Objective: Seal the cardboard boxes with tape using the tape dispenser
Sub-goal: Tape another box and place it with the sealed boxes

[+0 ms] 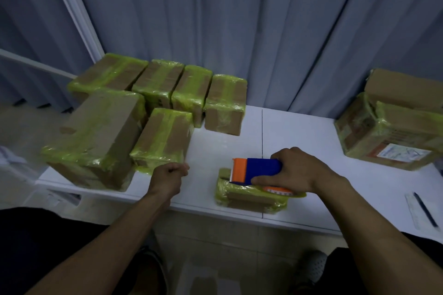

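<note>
A small flat cardboard box (247,195) wrapped in yellow-green tape lies near the front edge of the white table (299,132). On top of it sits a blue and orange tape dispenser (254,171), which my right hand (294,170) grips from the right side. My left hand (169,175) hovers over the table left of the box, fingers curled into a loose fist with nothing visible in it, close to a taped box (165,136).
Several taped cardboard boxes (153,93) crowd the table's left and back-left. More boxes (393,127) are stacked at the right. A pen (425,208) on paper lies at the front right. Grey curtains hang behind.
</note>
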`<state>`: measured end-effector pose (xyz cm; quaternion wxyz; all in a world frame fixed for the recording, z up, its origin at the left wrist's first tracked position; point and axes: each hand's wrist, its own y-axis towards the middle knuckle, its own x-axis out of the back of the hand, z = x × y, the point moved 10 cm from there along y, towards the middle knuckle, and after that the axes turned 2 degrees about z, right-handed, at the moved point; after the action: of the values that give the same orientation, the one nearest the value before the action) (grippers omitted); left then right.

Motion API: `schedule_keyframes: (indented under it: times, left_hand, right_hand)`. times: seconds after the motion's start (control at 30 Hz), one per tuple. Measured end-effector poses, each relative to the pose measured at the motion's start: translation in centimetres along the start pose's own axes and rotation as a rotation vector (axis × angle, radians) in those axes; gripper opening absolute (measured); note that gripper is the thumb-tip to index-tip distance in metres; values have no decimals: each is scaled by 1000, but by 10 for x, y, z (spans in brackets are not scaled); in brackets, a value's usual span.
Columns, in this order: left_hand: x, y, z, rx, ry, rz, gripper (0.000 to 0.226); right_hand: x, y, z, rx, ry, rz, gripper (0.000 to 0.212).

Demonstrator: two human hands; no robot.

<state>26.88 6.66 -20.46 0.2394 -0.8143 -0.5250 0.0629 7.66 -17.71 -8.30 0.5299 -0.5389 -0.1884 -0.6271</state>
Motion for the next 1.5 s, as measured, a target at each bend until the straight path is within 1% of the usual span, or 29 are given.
schedule_keyframes:
  times: [0.07,0.17,0.33,0.4,0.47,0.53,0.63,0.8,0.87,0.97,1.03,1.1,1.17,1.23,1.27,1.3,1.33,1.43,1.47,1.5]
  left_hand:
    - [-9,4,16,40,1,29,8]
    - [-26,7,37,110,-22,74,10]
    - [-41,11,55,216,-57,123,16]
    - [-44,10,64,267,-41,144,23]
    - [-48,9,69,280,-8,155,22]
    - [-51,7,71,274,22,161,19]
    - [-56,5,76,260,74,175,23]
    - [-71,7,71,128,234,160,28]
    - [-77,11,75,118,300,169,39]
    - [-81,14,74,123,454,159,62]
    - [-78,14,62,70,563,126,58]
    - [-73,13,55,27,599,92,50]
    - [-73,8,50,-55,516,82,35]
    - [-87,-3,43,-145,388,161,17]
    - [-96,-10,43,-156,331,219,14]
    - [-103,-17,43,-139,288,266,14]
    - [-107,-20,46,-108,257,293,19]
    - [-108,-17,55,38,143,295,40]
    - [-108,-18,54,71,79,303,40]
    - [-109,-20,50,75,42,322,35]
  right_hand:
    - [-4,2,-1,-6,-68,2,75]
    - [-10,9,-6,-27,-159,11,84]
    - [-21,20,-16,-83,-201,59,89]
    - [-24,23,-19,-107,-200,83,90]
    - [-26,26,-22,-123,-197,104,92]
    - [-26,28,-22,-130,-206,112,91]
    - [-28,30,-17,-120,-251,107,90]
    - [-28,34,-12,-121,-291,105,86]
    - [-28,35,-11,-125,-304,106,85]
    - [-30,36,-9,-125,-331,101,86]
    - [-30,36,-8,-124,-341,98,87]
    - [-30,35,-9,-124,-331,93,87]
    - [-30,35,-11,-129,-313,90,88]
    - [-30,35,-13,-133,-304,87,88]
    - [-29,35,-13,-134,-298,85,88]
    - [-30,35,-14,-133,-292,83,88]
    - [-30,35,-15,-132,-283,80,88]
    - [-30,33,-19,-130,-243,77,88]
    - [-28,32,-21,-132,-230,70,87]
    - [-26,30,-24,-135,-218,62,86]
